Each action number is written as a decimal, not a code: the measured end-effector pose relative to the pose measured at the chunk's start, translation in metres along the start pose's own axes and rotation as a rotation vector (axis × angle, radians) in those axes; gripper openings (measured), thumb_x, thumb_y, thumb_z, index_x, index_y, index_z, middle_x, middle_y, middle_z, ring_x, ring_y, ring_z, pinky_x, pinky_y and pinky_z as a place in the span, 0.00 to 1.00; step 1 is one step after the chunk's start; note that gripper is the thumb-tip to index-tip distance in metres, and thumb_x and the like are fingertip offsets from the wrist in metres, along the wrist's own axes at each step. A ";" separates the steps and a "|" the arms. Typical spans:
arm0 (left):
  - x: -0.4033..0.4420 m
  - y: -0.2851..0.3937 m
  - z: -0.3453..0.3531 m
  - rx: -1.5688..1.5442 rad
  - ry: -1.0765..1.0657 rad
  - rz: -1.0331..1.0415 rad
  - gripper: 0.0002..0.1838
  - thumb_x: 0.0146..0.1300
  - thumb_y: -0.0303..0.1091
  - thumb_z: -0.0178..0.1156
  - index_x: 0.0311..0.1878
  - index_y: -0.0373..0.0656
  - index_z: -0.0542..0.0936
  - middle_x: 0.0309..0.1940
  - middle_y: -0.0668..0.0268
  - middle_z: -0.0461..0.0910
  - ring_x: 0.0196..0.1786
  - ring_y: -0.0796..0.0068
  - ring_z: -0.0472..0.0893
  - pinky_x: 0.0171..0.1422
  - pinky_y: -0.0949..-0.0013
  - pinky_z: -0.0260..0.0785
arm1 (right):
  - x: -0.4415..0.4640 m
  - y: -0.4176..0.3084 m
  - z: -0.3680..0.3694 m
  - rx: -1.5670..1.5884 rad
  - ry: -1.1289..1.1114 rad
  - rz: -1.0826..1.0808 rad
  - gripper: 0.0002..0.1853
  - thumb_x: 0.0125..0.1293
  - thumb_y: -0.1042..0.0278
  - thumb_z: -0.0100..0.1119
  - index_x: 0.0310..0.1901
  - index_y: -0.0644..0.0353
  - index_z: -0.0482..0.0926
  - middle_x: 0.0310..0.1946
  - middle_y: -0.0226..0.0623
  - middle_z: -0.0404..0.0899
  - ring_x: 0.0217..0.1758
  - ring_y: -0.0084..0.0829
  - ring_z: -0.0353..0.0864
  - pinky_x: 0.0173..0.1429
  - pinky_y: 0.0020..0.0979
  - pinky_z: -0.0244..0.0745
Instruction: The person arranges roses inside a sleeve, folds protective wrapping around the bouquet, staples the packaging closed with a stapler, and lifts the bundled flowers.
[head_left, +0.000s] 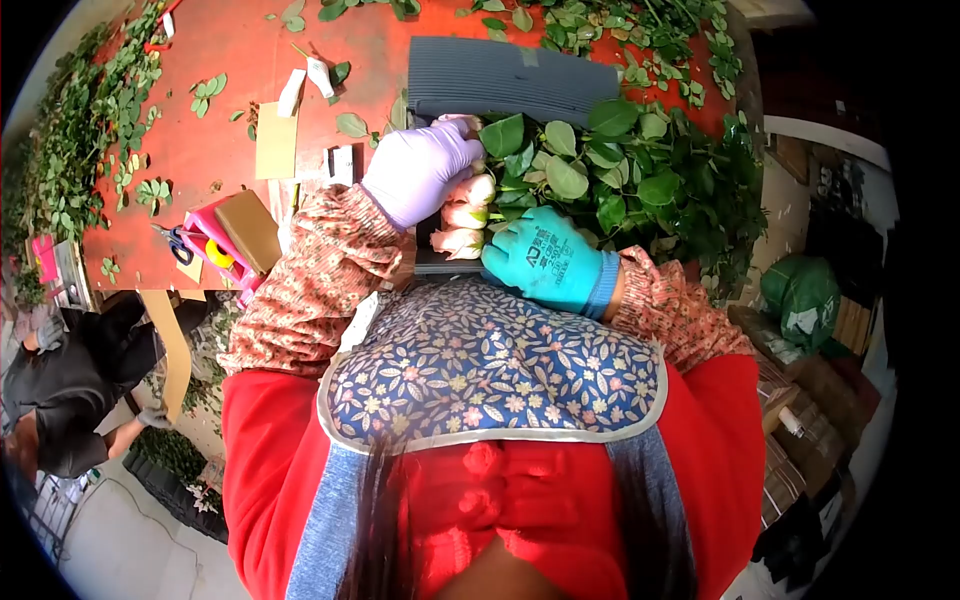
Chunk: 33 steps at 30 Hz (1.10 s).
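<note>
Pink roses (463,215), at least 3, left hand (420,175), right hand (548,258) beside them, fingers (464,150) curled, cannot tell whether pinching

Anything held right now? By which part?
Can't be told for sure: left hand curls at the pink roses' heads, right hand beside their leaves; both grips are hidden.

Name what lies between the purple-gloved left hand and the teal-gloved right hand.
In the head view, pink roses lie between the left hand and the right hand.
</note>
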<state>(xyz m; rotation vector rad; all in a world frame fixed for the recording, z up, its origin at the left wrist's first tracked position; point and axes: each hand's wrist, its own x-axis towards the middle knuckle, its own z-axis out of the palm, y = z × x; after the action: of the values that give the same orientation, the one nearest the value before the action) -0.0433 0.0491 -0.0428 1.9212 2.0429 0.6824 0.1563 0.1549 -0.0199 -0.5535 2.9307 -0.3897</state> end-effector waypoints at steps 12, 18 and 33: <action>-0.096 0.065 -0.013 -0.139 -0.114 -0.048 0.22 0.56 0.37 0.67 0.55 0.45 0.79 0.42 0.59 0.81 0.40 0.54 0.81 0.45 0.57 0.74 | -0.006 -0.023 -0.008 0.002 -0.003 0.149 0.09 0.60 0.61 0.56 0.38 0.54 0.79 0.30 0.32 0.77 0.34 0.32 0.79 0.41 0.39 0.72; -0.098 0.069 -0.008 -0.117 -0.037 -0.062 0.19 0.57 0.36 0.66 0.52 0.46 0.78 0.31 0.59 0.80 0.34 0.54 0.81 0.36 0.56 0.73 | -0.004 -0.020 -0.003 0.022 -0.054 0.141 0.09 0.60 0.60 0.55 0.38 0.52 0.79 0.33 0.32 0.77 0.37 0.33 0.80 0.42 0.38 0.71; -0.101 0.041 0.003 -0.521 0.221 -0.500 0.15 0.65 0.17 0.52 0.54 0.40 0.73 0.37 0.63 0.82 0.35 0.74 0.82 0.43 0.71 0.75 | 0.001 -0.015 -0.016 0.166 -0.051 0.094 0.12 0.62 0.54 0.59 0.35 0.54 0.77 0.30 0.34 0.76 0.34 0.36 0.79 0.39 0.40 0.72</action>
<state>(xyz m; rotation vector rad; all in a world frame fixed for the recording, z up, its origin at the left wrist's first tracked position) 0.0036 -0.0493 -0.0376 1.0381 2.0714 1.1780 0.1579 0.1451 -0.0006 -0.3960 2.8276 -0.5912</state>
